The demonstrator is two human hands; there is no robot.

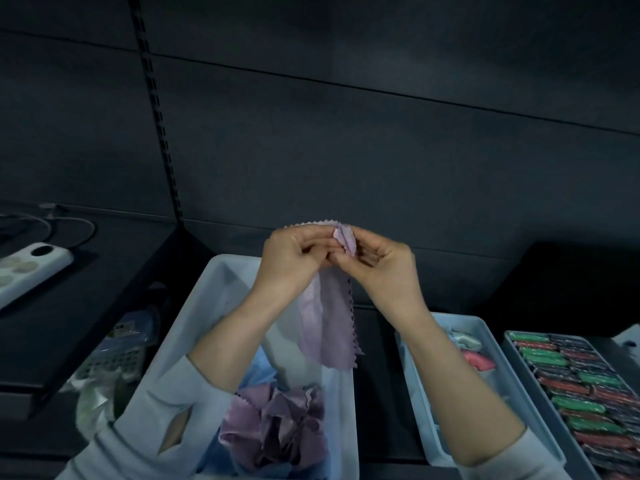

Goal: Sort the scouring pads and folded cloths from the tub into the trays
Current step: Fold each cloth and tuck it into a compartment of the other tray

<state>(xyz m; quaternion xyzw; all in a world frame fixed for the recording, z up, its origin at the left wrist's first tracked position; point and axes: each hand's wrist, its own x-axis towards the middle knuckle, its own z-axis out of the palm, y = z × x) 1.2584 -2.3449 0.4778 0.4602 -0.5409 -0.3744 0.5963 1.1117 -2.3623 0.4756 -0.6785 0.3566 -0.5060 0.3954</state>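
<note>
Clutter sits far left: one white power strip [31,268] on the dark shelf, one basket [114,355] below it. Next comes the big pale tub [221,282], with crumpled purple cloths [277,424] heaped at its near end; I cannot count them. Above the tub my left hand [291,261] and right hand [384,265] both pinch the top edge of one lilac cloth [329,327], which hangs down between my wrists. Two trays lie right: the cloth tray [426,403], then the pad tray [519,358] packed with green and red scouring pads [588,396].

Dim, bluish, soft wide-angle view
</note>
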